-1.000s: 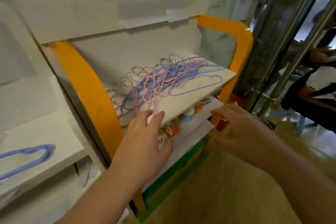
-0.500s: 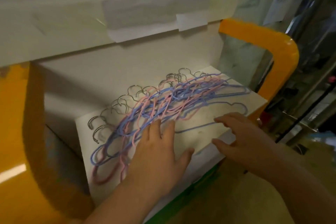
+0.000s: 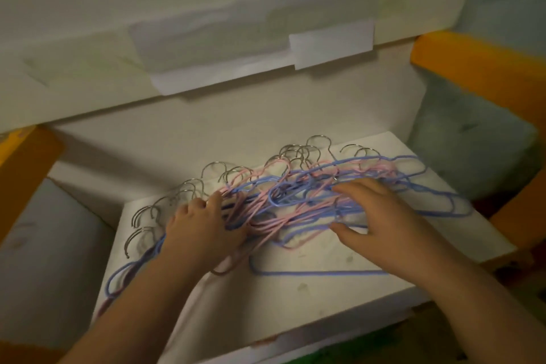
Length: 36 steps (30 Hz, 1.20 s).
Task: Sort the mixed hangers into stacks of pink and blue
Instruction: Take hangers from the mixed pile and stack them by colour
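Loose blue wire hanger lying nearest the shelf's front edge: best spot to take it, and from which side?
Take the blue wire hanger by its long straight bottom bar, coming from above at the front of the white shelf. That bar lies flat and alone on bare shelf, clear of the tangled pink and blue pile; its upper part runs under the right hand, so I'd pinch the bar mid-length and draw it forward.

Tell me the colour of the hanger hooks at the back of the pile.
Bare silver metal hooks, uncoated; seen in the head view.

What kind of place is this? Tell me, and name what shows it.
Probably a shop or storeroom shelving unit, though I can't be sure. A white shelf set in an orange frame holds a heap of pink and blue wire hangers, with paper labels taped above.
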Each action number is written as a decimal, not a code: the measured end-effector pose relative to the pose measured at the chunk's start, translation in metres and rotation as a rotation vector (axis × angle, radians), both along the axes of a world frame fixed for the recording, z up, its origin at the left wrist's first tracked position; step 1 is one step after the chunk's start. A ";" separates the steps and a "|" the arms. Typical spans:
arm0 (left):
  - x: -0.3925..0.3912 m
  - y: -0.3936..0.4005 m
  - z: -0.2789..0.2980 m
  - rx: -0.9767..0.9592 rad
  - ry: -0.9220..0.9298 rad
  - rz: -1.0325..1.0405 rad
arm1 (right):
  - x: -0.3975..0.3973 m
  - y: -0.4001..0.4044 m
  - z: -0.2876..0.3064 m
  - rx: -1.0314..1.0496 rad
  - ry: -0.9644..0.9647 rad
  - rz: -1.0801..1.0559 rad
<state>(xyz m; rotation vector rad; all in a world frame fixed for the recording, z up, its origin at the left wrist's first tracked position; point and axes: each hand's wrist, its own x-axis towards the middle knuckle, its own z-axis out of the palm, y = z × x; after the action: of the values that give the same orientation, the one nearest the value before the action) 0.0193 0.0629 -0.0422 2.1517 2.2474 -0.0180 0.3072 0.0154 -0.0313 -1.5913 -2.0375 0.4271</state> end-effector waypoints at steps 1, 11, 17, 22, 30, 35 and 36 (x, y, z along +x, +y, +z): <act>0.001 0.003 0.000 -0.009 -0.014 0.013 | 0.008 0.007 -0.002 0.000 0.008 0.009; -0.003 0.018 0.009 0.002 -0.139 0.031 | 0.056 0.052 -0.007 0.017 -0.060 0.071; -0.003 0.000 0.018 0.064 -0.216 0.175 | 0.055 0.088 -0.005 -0.027 -0.221 0.210; 0.001 -0.022 0.024 0.138 -0.255 0.161 | 0.051 0.122 -0.002 -0.212 -0.411 0.326; 0.008 -0.041 0.028 0.101 -0.282 0.226 | 0.051 0.136 0.008 -0.189 -0.517 0.399; 0.011 -0.051 0.031 0.148 -0.234 0.218 | 0.052 0.131 0.020 -0.096 -0.426 0.360; 0.012 -0.053 0.033 0.156 -0.239 0.223 | 0.052 0.130 0.021 -0.075 -0.398 0.345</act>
<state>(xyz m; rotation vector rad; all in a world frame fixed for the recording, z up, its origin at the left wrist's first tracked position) 0.0314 0.0102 -0.0096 1.8358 2.3956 0.4090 0.3590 0.1453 -0.0102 -1.4548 -2.6451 0.3297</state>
